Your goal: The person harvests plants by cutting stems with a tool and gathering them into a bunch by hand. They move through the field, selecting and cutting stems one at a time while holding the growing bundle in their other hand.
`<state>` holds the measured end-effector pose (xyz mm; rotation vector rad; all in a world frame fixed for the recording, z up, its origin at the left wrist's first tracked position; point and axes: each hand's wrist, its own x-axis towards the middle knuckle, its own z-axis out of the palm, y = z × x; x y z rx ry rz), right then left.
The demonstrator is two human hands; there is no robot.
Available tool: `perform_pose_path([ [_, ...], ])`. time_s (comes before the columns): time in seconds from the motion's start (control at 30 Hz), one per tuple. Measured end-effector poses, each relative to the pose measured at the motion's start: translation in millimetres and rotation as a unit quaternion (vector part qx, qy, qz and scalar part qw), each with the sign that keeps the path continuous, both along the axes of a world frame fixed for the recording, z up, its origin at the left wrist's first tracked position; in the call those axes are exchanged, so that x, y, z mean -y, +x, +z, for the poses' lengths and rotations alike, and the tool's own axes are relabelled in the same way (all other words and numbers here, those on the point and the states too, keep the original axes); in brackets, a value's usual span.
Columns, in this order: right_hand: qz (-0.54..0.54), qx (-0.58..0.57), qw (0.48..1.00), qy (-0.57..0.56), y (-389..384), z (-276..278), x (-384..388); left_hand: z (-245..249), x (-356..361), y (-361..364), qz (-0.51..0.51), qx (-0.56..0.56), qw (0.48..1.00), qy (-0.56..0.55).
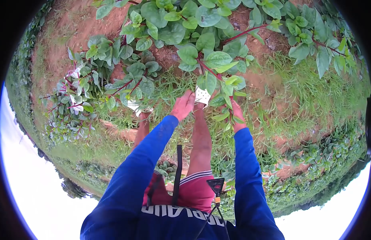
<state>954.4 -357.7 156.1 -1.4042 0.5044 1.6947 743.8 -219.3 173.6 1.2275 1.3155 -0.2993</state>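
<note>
Bright daylight; sky (pixel 37 176) blown white; strong fisheye bend, black corners.

Just beside the fingers of the left hand (pixel 184 105), the white perforated shoe (pixel 202 97) looked smooth, like plastic. At and beyond the right hand's (pixel 238 115) fingers, broad green leaves (pixel 218 59) looked smooth, faintly glossy. Beyond both, reddish-brown soil (pixel 168 57) looked rough; behind, long blue cloth sleeves (pixel 147 145) looked matt.

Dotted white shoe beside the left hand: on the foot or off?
On. The bare leg runs down into the white shoe, whose far end is hidden under leaves.
</note>
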Motion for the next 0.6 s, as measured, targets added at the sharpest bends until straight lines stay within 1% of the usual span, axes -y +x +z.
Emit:
perform_pose_path([
  [0.07,-0.012,0.006,1.000,0.020,1,-15,13,-47,-3,12,-0.018,0.027,0.996,0.082],
  [0.1,-0.018,-0.014,0.999,0.034,3,-22,19,-79,1,15,-0.015,0.027,0.996,0.081],
  [0.13,-0.024,-0.035,0.998,0.046,5,-26,25,-114,8,16,-0.069,0.074,0.970,0.219],
  [0.17,-0.030,-0.038,0.998,0.039,4,-23,23,-135,12,21,-0.122,0.119,0.920,0.352],
  [0.2,-0.028,-0.039,0.998,0.038,5,-23,24,-119,-6,45,0.043,0.120,0.986,0.109],
  [0.27,-0.015,-0.051,0.998,0.017,7,-26,29,-119,-20,61,0.035,0.100,0.979,0.175],
  [0.3,-0.013,-0.053,0.998,0.015,9,-25,30,-112,-23,71,0.036,0.099,0.979,0.174],
  [0.37,0.032,-0.027,0.999,0.001,12,-24,29,-102,-28,87,-0.002,0.001,0.996,0.089],
  [0.4,0.034,-0.029,0.999,0.001,14,-23,26,-137,-22,79,0.000,-0.002,0.996,0.090],
  [0.43,0.008,-0.019,1.000,-0.008,14,-21,22,-197,-11,59,-0.071,0.045,0.995,0.057],
  [0.47,-0.018,-0.010,1.000,-0.017,11,-19,21,-228,-7,41,-0.141,0.089,0.986,0.022],
  [0.5,-0.016,-0.018,1.000,-0.015,12,-24,33,-197,-16,31,-0.133,0.118,0.980,-0.092],
  [0.53,-0.017,-0.051,0.998,0.023,19,-39,58,-172,-13,14,-0.235,0.110,0.966,-0.025],
  [0.57,-0.021,-0.084,0.994,0.062,24,-49,78,-140,-9,-1,-0.335,0.099,0.936,0.043],
  [0.6,-0.021,-0.087,0.994,0.068,25,-50,97,-75,-12,3,-0.038,-0.086,0.982,-0.167],
])
